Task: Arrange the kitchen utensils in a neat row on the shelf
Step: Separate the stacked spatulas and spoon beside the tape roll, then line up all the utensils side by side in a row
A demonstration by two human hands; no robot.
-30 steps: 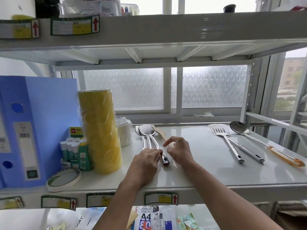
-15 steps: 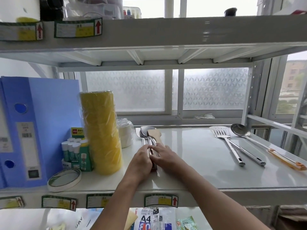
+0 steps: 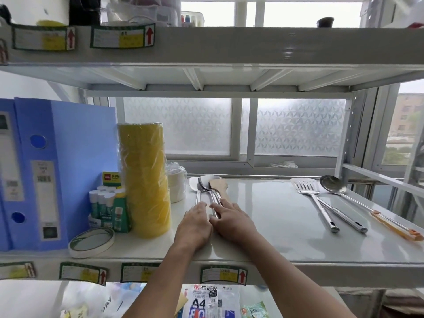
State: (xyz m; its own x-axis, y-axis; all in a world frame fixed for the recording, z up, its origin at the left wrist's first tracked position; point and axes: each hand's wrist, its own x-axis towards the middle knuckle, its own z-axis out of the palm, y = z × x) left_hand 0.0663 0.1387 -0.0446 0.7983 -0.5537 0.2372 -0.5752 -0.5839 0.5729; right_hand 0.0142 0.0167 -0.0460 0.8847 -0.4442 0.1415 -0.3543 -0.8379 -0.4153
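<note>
Three utensils lie bunched side by side on the white shelf (image 3: 275,226): a steel spatula (image 3: 192,183), a steel spoon (image 3: 204,182) and a wooden spatula (image 3: 218,185), heads toward the window. My left hand (image 3: 195,226) lies palm down over the steel spatula's handle. My right hand (image 3: 231,221) covers the wooden spatula's handle, touching the left hand. The spoon's handle runs between them. At the right lie a slotted turner (image 3: 305,187), a steel handle (image 3: 344,218) and a ladle (image 3: 332,184) with an orange handle, splayed apart.
Left of the utensils stand a white tape roll (image 3: 176,187), a tall yellow tape stack (image 3: 144,180), glue sticks (image 3: 103,203), blue binders (image 3: 57,168) and a flat tape ring (image 3: 91,242). A second shelf hangs overhead. Frosted windows close the back.
My right hand has come down from a raised pinch onto the wooden spatula's handle. Both hands have closed in together on the three handles, and the wooden spatula now lies against the spoon.
</note>
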